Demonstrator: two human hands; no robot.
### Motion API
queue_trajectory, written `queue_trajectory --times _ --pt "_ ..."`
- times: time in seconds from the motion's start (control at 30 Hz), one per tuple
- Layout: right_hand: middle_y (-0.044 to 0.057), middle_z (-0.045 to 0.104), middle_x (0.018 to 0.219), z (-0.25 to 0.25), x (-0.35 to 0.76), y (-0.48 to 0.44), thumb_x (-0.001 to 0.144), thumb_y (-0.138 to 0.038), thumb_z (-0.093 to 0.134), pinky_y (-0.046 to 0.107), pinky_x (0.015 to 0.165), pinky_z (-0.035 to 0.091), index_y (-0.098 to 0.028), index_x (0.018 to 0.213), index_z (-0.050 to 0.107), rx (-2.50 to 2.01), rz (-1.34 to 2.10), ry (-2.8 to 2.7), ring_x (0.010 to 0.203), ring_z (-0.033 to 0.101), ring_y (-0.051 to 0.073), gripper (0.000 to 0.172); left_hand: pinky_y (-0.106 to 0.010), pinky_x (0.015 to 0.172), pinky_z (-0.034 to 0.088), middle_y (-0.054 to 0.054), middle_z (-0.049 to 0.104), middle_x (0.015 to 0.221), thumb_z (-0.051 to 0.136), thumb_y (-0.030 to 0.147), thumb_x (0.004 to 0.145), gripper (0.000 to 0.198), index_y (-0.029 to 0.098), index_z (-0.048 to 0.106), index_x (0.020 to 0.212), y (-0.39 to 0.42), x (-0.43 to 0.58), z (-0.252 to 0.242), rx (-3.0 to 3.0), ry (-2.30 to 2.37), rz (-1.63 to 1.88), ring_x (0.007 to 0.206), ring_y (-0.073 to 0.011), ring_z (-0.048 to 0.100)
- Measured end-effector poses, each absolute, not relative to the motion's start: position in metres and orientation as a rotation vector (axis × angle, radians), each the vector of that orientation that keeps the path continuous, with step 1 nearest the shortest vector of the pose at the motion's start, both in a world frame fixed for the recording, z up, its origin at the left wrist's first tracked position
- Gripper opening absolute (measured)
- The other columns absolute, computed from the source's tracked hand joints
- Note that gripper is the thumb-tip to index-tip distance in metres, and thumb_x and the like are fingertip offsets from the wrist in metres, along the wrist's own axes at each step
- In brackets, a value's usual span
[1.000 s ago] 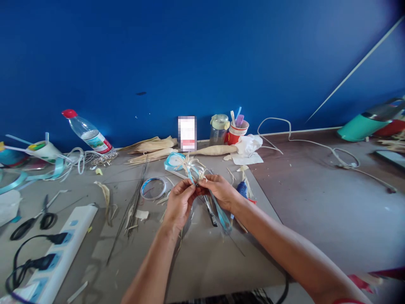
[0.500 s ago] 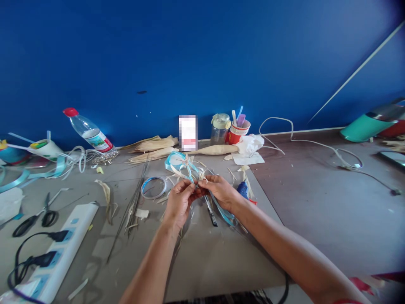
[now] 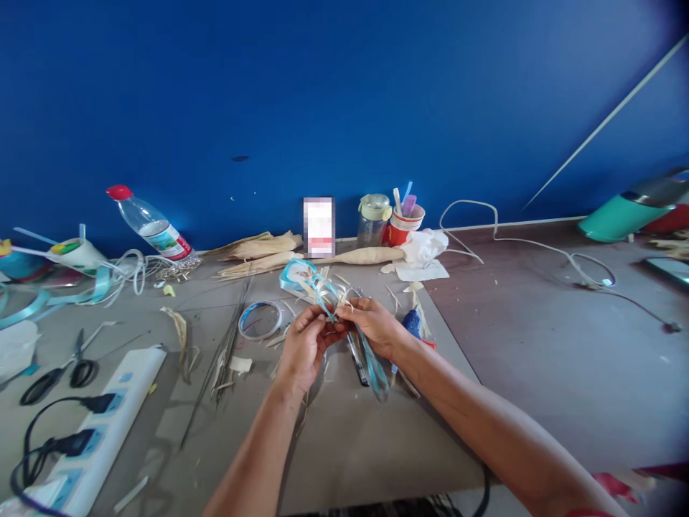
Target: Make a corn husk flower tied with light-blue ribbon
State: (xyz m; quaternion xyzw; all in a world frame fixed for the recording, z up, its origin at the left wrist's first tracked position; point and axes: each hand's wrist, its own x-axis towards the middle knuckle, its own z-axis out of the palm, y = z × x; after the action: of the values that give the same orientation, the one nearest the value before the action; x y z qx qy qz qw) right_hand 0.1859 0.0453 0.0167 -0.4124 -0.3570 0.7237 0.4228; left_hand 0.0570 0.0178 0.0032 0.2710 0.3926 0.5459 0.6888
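Observation:
My left hand [image 3: 304, 345] and my right hand [image 3: 373, 324] meet over the middle of the table, both pinched on a small bundle of pale straw strips and light blue ribbon [image 3: 323, 287]. The bundle's loops and straw ends stick up just beyond my fingertips. A loose tail of blue ribbon [image 3: 375, 370] hangs down from my right hand onto the grey mat [image 3: 349, 438]. A roll of tape [image 3: 260, 319] lies just left of my left hand.
Black scissors [image 3: 54, 377] and a white power strip [image 3: 102, 420] with black plugs lie at the left. A tilted water bottle [image 3: 151, 226], dried husks [image 3: 258, 255], a jar [image 3: 373, 219], a red cup [image 3: 403, 222] and a white cable [image 3: 538, 248] line the blue wall.
My hands have stayed together on the bundle with small finger shifts. The hanging ribbon tail has swung from a slant toward the right to hanging more straight down.

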Motion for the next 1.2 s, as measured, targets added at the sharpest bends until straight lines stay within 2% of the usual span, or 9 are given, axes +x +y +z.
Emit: queue_trajectory --times 0.23,0.4,0.63,1.2 --pt "-0.003 0.054 0.053 0.010 0.189 0.048 0.054 -0.037 0.076 0.023 0.051 0.035 -0.014 0.059 0.057 -1.023 1.762 -0.939 0.051 0.047 0.008 0.030 -0.030 0.070 0.051 -0.004 0.066 0.074 0.070 0.024 0.068 0.025 0.013 0.063 0.090 0.017 0.059 0.003 0.649 0.908 1.209 0.065 -0.0122 0.062" --pt "-0.004 0.051 0.052 0.011 0.190 0.047 0.056 -0.038 0.074 0.022 0.046 0.032 -0.015 0.060 0.053 -1.023 1.727 -0.934 0.048 0.043 0.007 0.031 -0.031 0.067 0.051 -0.002 0.065 0.074 0.074 0.024 0.065 0.027 0.014 0.059 0.085 0.017 0.063 0.000 0.645 0.929 1.202 0.062 -0.0128 0.062" --pt "-0.004 0.052 0.055 0.011 0.190 0.045 0.058 -0.037 0.074 0.022 0.048 0.033 -0.014 0.063 0.055 -1.031 1.701 -0.951 0.050 0.045 0.008 0.030 -0.030 0.068 0.051 -0.004 0.066 0.073 0.069 0.030 0.071 0.022 0.012 0.061 0.080 0.016 0.064 -0.001 0.617 0.866 1.186 0.064 -0.0138 0.063" --pt "-0.003 0.054 0.057 0.010 0.191 0.046 0.059 -0.035 0.072 0.022 0.050 0.034 -0.014 0.063 0.055 -1.038 1.697 -0.978 0.052 0.047 0.009 0.026 -0.029 0.068 0.051 0.000 0.064 0.070 0.075 0.019 0.064 0.022 0.013 0.063 0.082 0.017 0.065 -0.002 0.557 0.816 1.178 0.060 -0.0100 0.060"
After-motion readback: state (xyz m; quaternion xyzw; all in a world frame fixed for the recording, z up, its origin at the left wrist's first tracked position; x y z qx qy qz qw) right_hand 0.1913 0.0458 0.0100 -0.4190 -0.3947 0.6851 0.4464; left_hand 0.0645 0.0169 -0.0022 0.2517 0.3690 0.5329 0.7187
